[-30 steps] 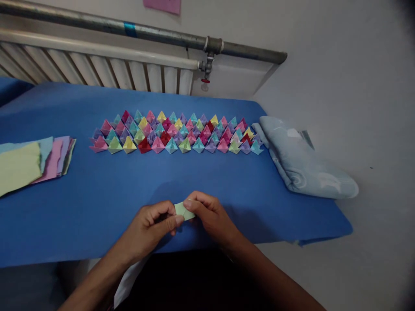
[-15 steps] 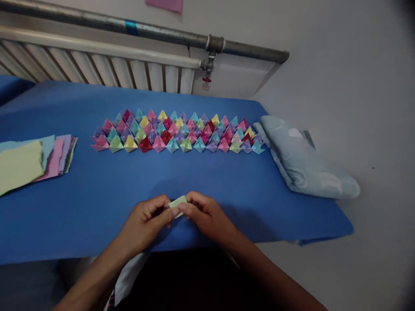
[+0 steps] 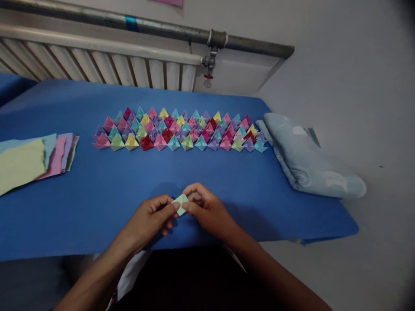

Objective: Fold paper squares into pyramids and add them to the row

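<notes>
A small pale green piece of folded paper [image 3: 181, 204], diamond-shaped with a crease down its middle, is held above the near part of the blue table. My left hand [image 3: 154, 218] pinches its left corner between thumb and fingers. At the right corner, my right hand [image 3: 209, 211] grips it with the thumb on the face and the fingers curled behind. Beyond my hands stand rows of folded paper boats [image 3: 187, 143] in pink, red, yellow, green, blue and purple.
Loose sheets of coloured paper [image 3: 22, 162] lie stacked at the left. A folded light blue cloth [image 3: 311, 160] rests on the right side of the blue table [image 3: 123, 181]. Behind it run a white radiator [image 3: 123, 71] and a metal pipe [image 3: 175, 32] with a red-handled valve [image 3: 208, 76].
The green paper has turned from a narrow slanted strip to a diamond facing me. My right fingers have lifted and shifted around its upper edge. The camera view has moved slightly.
</notes>
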Demonstrator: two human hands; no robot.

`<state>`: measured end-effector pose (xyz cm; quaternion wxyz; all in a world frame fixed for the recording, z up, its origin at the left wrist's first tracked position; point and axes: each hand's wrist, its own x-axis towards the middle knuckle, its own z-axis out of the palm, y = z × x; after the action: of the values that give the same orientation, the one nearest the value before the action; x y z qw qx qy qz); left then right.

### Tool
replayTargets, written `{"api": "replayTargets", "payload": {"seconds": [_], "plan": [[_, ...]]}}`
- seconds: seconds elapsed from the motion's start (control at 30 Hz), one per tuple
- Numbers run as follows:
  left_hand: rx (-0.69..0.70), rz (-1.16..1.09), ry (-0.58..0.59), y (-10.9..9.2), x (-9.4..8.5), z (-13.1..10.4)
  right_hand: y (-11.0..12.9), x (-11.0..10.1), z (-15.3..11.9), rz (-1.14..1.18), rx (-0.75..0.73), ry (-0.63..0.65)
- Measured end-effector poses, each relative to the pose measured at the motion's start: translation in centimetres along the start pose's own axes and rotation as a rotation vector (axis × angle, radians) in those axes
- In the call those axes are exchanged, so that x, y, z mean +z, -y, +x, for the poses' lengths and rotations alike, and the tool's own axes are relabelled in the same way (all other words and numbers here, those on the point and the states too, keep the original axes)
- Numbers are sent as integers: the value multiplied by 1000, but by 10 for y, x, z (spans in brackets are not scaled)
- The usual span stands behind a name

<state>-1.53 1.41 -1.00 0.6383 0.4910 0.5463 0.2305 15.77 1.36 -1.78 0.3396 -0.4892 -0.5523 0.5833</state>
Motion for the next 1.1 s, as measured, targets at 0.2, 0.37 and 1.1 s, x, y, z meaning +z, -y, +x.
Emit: {"api": "replayTargets", "payload": {"seconds": [0.2,0.37,1.1], "plan": [[-128,370,-59,-3,-2,4,5,5,5,-601,-123,-7],[81,912,-139,-6,-4,7,7,8,8,-899,-179,80],[985,1033,-118,32,-32,4,-19,-13,0,-967,-563,133]]}}
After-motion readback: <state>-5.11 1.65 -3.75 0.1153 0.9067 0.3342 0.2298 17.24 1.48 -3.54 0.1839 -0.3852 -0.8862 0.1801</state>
